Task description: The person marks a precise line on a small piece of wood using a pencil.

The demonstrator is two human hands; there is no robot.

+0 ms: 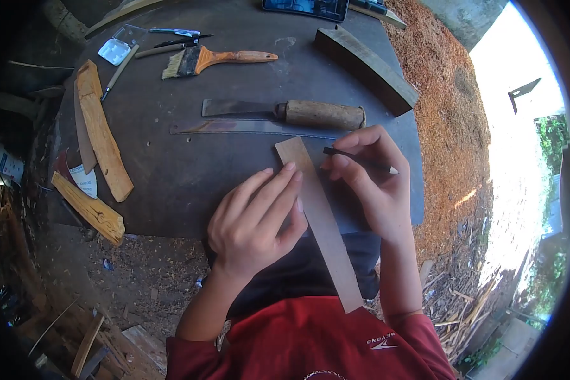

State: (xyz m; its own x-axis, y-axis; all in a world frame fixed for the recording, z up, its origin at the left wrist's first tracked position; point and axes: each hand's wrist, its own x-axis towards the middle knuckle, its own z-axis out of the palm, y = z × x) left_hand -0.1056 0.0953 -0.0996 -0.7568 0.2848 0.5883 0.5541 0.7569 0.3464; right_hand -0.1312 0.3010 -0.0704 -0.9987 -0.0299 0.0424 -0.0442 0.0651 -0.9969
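A long, thin wooden strip [323, 221] lies slantwise over the near edge of the dark table, its lower end in front of the red shirt. My left hand [253, 218] holds it near the upper end, with fingertips and thumb along its left edge. Between the thumb and fingers of my right hand [377, 180] is a black pencil [361, 159], its pale pointed end toward the right. That hand is just right of the strip. Beyond both hands lie a thin saw blade [234, 126] and a wooden-handled chisel-like blade [323, 114].
On the table [171, 183] are a paintbrush [228, 57], a dark wooden block [367, 69], a curved wood piece [101, 133], a shorter wood piece [90, 208], sandpaper [84, 180], a small white case [114, 52] and a screen device [307, 6]. Sawdust [449, 120] covers the ground at right.
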